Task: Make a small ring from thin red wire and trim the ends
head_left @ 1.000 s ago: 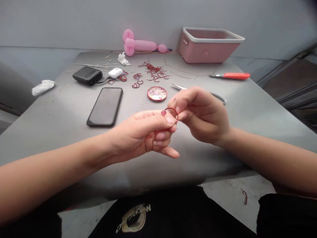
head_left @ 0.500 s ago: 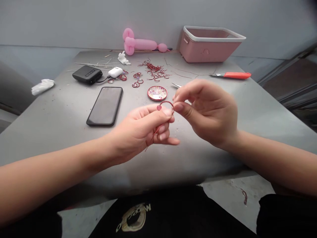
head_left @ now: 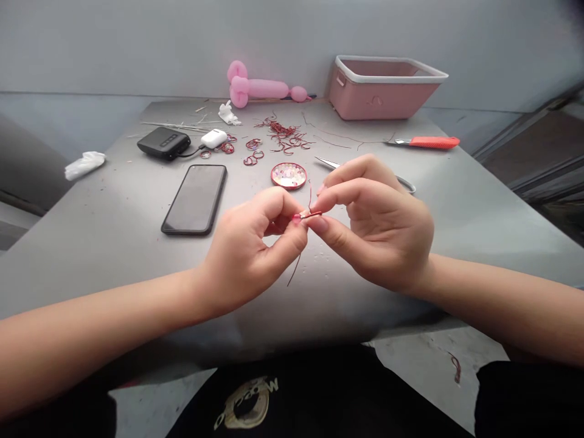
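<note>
A small red wire ring [head_left: 312, 215] with a pink bead [head_left: 296, 218] is held between my two hands, seen nearly edge-on. My left hand [head_left: 258, 246] pinches its bead side between thumb and forefinger. On the other side, my right hand [head_left: 376, 228] grips the ring with thumb and fingertips. One thin wire end sticks up by the right fingertips, and another hangs below the left thumb. Just beyond the hands sits a round red-rimmed dish [head_left: 289, 176] of pale beads. Pointed scissors [head_left: 327, 163] lie partly hidden behind my right hand.
On the grey table [head_left: 137, 201] are a phone [head_left: 195, 199], a black power bank [head_left: 164, 143], a white case [head_left: 213, 139], finished-looking rings [head_left: 253, 158], red wire scraps [head_left: 283, 131], a pink balloon [head_left: 264, 89], a pink bin [head_left: 376, 97], a red-handled cutter [head_left: 433, 142] and tissue [head_left: 85, 165].
The ring has turned from face-on to nearly edge-on and sits slightly lower. My left fingers have curled in around the bead side, and my right fingertips have closed on the ring.
</note>
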A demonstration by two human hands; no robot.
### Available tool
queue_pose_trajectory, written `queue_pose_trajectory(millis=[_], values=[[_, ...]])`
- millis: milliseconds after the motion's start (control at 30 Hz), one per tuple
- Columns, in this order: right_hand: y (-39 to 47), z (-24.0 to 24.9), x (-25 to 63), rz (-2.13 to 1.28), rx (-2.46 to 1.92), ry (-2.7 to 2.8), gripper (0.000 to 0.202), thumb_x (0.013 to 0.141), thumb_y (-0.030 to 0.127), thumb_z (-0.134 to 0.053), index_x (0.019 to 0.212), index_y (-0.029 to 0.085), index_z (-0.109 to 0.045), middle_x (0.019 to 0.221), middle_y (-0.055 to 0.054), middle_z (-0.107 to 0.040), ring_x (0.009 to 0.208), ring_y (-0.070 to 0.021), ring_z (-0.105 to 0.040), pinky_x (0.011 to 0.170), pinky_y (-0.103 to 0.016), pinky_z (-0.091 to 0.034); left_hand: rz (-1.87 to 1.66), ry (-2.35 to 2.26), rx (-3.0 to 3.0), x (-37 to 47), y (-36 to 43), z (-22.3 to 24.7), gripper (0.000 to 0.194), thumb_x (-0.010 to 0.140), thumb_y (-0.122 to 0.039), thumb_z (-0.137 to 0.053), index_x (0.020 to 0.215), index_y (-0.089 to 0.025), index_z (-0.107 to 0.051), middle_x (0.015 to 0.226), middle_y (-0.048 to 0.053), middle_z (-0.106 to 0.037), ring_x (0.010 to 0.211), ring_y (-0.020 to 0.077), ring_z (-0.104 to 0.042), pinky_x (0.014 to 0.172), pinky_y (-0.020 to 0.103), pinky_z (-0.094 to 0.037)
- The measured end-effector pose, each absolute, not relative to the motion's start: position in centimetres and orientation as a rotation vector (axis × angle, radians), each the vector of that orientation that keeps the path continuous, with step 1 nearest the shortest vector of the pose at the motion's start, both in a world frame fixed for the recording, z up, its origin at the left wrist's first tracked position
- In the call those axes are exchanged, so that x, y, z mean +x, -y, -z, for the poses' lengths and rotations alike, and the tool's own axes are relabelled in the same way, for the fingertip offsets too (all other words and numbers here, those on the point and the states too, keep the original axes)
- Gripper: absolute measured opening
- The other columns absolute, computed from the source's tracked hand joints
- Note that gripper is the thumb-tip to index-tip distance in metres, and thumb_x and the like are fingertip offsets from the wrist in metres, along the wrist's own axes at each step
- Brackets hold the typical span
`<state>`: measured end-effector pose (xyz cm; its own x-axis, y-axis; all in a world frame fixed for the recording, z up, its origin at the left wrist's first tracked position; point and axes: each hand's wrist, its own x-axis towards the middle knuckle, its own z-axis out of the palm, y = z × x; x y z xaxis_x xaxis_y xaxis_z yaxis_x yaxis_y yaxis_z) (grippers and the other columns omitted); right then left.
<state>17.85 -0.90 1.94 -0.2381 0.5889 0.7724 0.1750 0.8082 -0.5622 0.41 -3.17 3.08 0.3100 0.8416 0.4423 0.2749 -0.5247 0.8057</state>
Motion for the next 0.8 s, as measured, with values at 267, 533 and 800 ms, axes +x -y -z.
queue_pose_trajectory(millis=[267,533,800], values=[[-0.1,-2.4,18.5,-0.651,-0.391,1.942,0.008,0.086,0.016,-0.063,0.084,0.024,-0.061,0.086,-0.002,-0.051,0.079,-0.0154,-0.056,0.078,-0.039,-0.054,-0.820,-0.777,1.455,0.5,2.5,-4.5,0.019,0.088,-0.015,-0.056,0.069,-0.018,-0.056,0.060,-0.005,-0.053,0.056,0.0077,-0.053,0.059,0.023,-0.055],[-1.1,-2.9,19.3,-0.520,-0.493,2.141,0.007,0.091,0.021,-0.062,0.085,0.021,-0.058,0.086,-0.003,-0.057,0.083,-0.0154,-0.059,0.077,-0.035,-0.054,-0.792,-1.027,1.430,0.4,1.9,-4.4,0.022,0.088,-0.028,-0.062,0.069,-0.018,-0.055,0.059,-0.005,-0.052,0.060,0.0095,-0.056,0.070,0.027,-0.058],[-0.1,-1.9,18.4,0.189,-0.557,1.967,0.015,0.084,0.011,-0.066,0.085,0.026,-0.065,0.086,-0.005,-0.066,0.081,-0.0195,-0.066,0.071,-0.037,-0.057,-0.997,-1.187,1.726,0.4,2.2,-3.9,0.021,0.089,-0.029,-0.056,0.072,-0.021,-0.048,0.061,-0.003,-0.052,0.057,0.0112,-0.049,0.052,0.024,-0.038]])
